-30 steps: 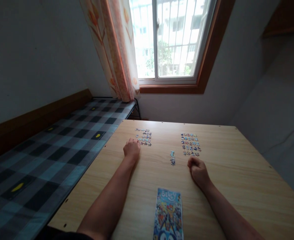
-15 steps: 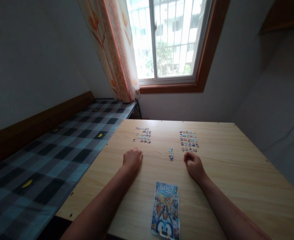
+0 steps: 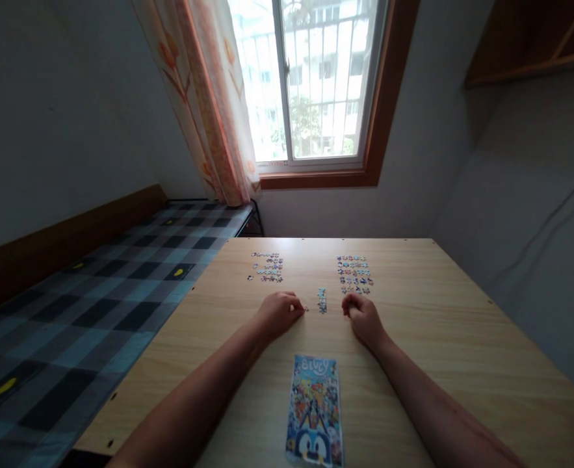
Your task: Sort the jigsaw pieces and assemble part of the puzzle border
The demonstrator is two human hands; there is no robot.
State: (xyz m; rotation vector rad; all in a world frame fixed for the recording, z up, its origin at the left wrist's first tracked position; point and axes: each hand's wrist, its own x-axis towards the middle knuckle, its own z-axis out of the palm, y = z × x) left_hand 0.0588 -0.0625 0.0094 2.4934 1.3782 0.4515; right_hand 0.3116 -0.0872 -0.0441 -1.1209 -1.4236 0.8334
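Observation:
Between my hands, a short strip of joined jigsaw puzzle pieces (image 3: 322, 301) lies on the wooden table. My left hand (image 3: 283, 311) is just left of it, thumb and fingertips pinched on a small puzzle piece (image 3: 306, 309). My right hand (image 3: 362, 316) rests on the table right of the strip with curled fingers; whether anything is inside cannot be seen. Loose puzzle pieces (image 3: 355, 272) are set out in rows beyond my right hand. Another group of puzzle pieces (image 3: 271, 268) lies beyond my left hand. Nearer to me is a blue picture sheet (image 3: 314, 409) marked "Bluey".
The wooden table (image 3: 443, 351) reaches toward the wall below a window (image 3: 323, 91). On the left stands a bed with a checked cover (image 3: 121, 286). A curtain (image 3: 203, 97) hangs beside the window, and a wooden shelf (image 3: 525, 45) is at upper right.
My left hand has moved right, toward the strip, with the puzzle piece in its fingertips. My right hand stays nearly in place beside the strip. The whole view has shifted slightly.

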